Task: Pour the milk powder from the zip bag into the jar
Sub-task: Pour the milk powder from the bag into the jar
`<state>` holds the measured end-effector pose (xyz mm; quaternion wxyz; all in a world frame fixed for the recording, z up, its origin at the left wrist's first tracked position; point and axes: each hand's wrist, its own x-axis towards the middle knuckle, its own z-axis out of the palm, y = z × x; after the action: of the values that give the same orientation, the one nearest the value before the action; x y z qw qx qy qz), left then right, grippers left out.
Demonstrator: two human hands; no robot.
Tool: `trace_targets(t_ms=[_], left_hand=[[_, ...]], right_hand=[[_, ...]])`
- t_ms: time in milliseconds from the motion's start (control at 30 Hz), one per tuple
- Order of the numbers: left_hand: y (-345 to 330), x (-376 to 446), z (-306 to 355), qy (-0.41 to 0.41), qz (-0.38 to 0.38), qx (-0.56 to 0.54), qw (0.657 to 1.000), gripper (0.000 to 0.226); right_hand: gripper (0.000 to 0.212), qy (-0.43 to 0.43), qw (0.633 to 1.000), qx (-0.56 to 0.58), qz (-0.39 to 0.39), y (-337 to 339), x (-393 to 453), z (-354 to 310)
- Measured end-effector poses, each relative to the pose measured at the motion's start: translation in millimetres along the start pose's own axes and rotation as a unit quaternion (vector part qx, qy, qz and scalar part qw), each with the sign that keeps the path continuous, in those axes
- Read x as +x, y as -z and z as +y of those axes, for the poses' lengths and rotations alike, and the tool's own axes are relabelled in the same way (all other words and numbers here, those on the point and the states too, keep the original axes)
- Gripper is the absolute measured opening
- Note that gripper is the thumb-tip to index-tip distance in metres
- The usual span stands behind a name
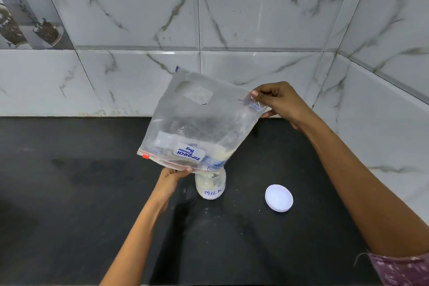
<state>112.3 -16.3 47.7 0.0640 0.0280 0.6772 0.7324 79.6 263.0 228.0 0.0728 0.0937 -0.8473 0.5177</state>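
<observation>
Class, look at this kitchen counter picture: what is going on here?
A person is emptying a zip bag upside down into a small jar marked MILK. The right hand lifts the bag's bottom corner; the left hand steadies its open zip edge at the jar's mouth. Powder gathers at the bag's low corner. The white lid lies aside on the dark counter.

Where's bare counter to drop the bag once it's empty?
Widest free patch: the black counter left of the left hand, up to the tiled wall. A smaller one lies between the jar and the lid. The middle is crowded: the zip bag hangs over the jar.
</observation>
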Motion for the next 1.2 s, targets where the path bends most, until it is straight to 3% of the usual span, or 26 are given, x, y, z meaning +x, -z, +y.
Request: trace_targets(t_ms=[500,700,867,1000,1200], left_hand=[[-5.8,-0.8,2.8,0.014,0.016,0.002,1.000,0.024],[-4.2,-2.2,5.4,0.005,0.080,-0.010,0.997,0.008],[-7.9,-4.8,3.1,0.001,0.165,-0.021,0.986,0.010],[-13.3,-4.3,0.6,-0.002,0.158,-0.028,0.987,0.006],[-12.7,-0.6,-4.5,0.000,0.145,-0.036,0.989,0.005]], right_hand=[[0.018,0.023,1.000,-0.021,-0.004,1.4,-5.7,5.1],[0.019,0.023,0.999,-0.042,0.009,-4.3,-4.5,2.6],[0.020,0.018,0.998,-0.061,0.014,-7.1,-2.8,-0.5],[0.018,0.017,0.997,-0.069,-0.001,-8.1,-4.8,-4.1],[0.030,0.057,0.980,-0.189,-0.032,-6.1,-7.9,-6.9]])
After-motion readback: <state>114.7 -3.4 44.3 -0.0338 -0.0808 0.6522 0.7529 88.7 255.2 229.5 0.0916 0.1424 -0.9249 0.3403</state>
